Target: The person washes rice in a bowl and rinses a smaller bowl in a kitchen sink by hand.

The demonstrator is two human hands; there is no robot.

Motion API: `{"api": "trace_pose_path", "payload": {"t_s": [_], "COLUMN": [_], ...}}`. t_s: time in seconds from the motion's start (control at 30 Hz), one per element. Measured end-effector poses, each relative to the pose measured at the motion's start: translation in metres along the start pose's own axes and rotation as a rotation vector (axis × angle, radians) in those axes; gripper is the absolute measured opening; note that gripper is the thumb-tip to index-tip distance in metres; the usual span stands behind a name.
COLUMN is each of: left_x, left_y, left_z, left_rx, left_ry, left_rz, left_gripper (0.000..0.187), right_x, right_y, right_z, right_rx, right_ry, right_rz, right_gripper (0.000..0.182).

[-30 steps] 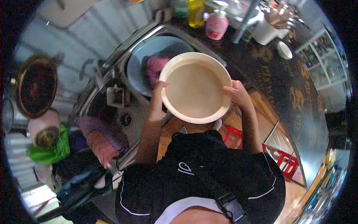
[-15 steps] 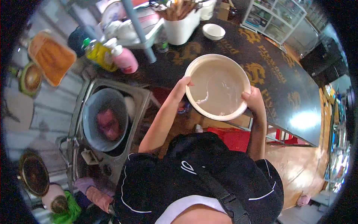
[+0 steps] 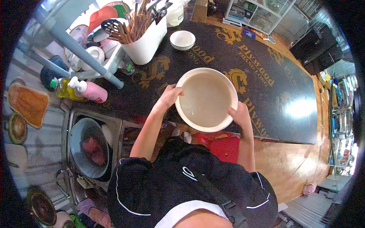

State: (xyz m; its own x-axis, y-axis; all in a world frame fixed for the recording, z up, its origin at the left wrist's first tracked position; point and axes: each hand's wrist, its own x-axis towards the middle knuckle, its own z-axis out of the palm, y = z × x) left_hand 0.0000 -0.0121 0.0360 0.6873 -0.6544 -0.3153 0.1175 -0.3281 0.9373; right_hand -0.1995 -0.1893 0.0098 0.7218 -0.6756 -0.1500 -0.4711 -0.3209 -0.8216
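Note:
A round cream-coloured pot [image 3: 206, 99] is held over the near edge of the dark printed countertop [image 3: 281, 114]. Cloudy, pale liquid appears to lie inside it. My left hand [image 3: 170, 98] grips the rim on its left side, the thumb over the edge. On the opposite side my right hand [image 3: 241, 114] is closed on the rim, its thumb also on top. The fingers under the pot are hidden. Beyond the pot stands a small white bowl [image 3: 182, 40] on the counter.
At left, the sink [image 3: 118, 125] holds a large grey basin [image 3: 74, 152] with something reddish inside. Pink [image 3: 95, 92] and yellow bottles stand behind it. A white utensil holder [image 3: 146, 45] and dish rack [image 3: 110, 72] are at back left. A red stool [image 3: 224, 150] is below the counter.
The view has turned, so the sink and rack sit further left. Both hands still hold the pot, which appears slightly lower and further left in view.

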Motion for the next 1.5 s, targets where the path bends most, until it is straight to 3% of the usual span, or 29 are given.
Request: {"api": "trace_pose_path", "payload": {"t_s": [0.13, 0.37, 0.43, 0.47, 0.53, 0.6, 0.67, 0.77, 0.8, 0.83, 0.9, 0.93, 1.0, 1.1, 1.2, 1.3, 1.37, 1.5], "left_x": [0.025, 0.036, 0.041, 0.043, 0.048, 0.058, 0.059, 0.057, 0.060, 0.058, 0.049, 0.044, 0.045, 0.042, 0.037, 0.035, 0.035, 0.036], "left_y": [-0.014, -0.019, -0.024, -0.025, -0.025, -0.034, -0.035, -0.032, -0.038, -0.036, -0.029, -0.026, -0.032, -0.032, -0.024, -0.020, -0.021, -0.022], "left_z": [-0.009, -0.008, -0.009, -0.009, -0.009, -0.008, -0.008, -0.006, -0.003, -0.002, -0.001, 0.000, 0.004, 0.011, 0.014, 0.015, 0.015, 0.014], "left_rx": [0.022, 0.061, 0.088, 0.084, 0.090, 0.076, 0.066, 0.059, 0.082, 0.101, 0.106, 0.060, -0.021, -0.234, -0.351, -0.426, -0.464, -0.425], "left_ry": [-0.097, -0.044, -0.090, -0.093, -0.107, -0.109, -0.111, -0.115, -0.080, -0.042, -0.016, 0.039, 0.107, 0.140, 0.155, 0.133, 0.122, 0.149], "left_rz": [0.014, -0.002, 0.004, 0.003, 0.003, 0.023, 0.045, 0.027, 0.033, 0.037, 0.019, 0.143, 0.282, 0.312, 0.204, 0.153, 0.164, 0.186], "left_gripper": [0.021, 0.018, 0.019, 0.019, 0.019, 0.019, 0.019, 0.023, 0.025, 0.028, 0.030, 0.029, 0.029, 0.031, 0.032, 0.032, 0.032, 0.032], "right_x": [-0.001, -0.001, -0.009, -0.011, -0.001, 0.023, 0.040, 0.066, 0.086, 0.092, 0.096, 0.097, 0.100, 0.084, 0.053, 0.038, 0.033, 0.033], "right_y": [-0.008, -0.018, -0.053, -0.068, -0.096, -0.082, -0.087, -0.086, -0.070, -0.078, -0.092, -0.093, -0.090, -0.082, -0.075, -0.070, -0.064, -0.045], "right_z": [0.008, 0.006, 0.013, 0.011, 0.007, 0.028, 0.057, 0.077, 0.082, 0.079, 0.073, 0.070, 0.058, 0.039, 0.035, 0.044, 0.054, 0.070], "right_rx": [0.063, -0.086, -0.550, -0.556, -0.665, -0.775, -0.890, -0.983, -0.850, -0.857, -1.043, -1.045, -1.120, -1.032, -0.991, -1.004, -1.018, -0.716], "right_ry": [0.010, -0.031, 0.498, 0.498, 0.173, -0.288, -0.674, -0.754, -0.687, -0.690, -0.860, -0.865, -0.949, -0.987, -0.912, -0.998, -1.011, -0.902], "right_rz": [-0.034, 0.011, -0.411, -0.410, -0.665, -0.899, -0.996, -1.168, -1.306, -1.314, -0.680, -0.685, -0.313, -0.335, -0.402, -0.351, -0.294, -0.406], "right_gripper": [0.025, 0.027, 0.035, 0.035, 0.043, 0.044, 0.047, 0.047, 0.048, 0.048, 0.050, 0.050, 0.057, 0.065, 0.066, 0.065, 0.063, 0.049]}}
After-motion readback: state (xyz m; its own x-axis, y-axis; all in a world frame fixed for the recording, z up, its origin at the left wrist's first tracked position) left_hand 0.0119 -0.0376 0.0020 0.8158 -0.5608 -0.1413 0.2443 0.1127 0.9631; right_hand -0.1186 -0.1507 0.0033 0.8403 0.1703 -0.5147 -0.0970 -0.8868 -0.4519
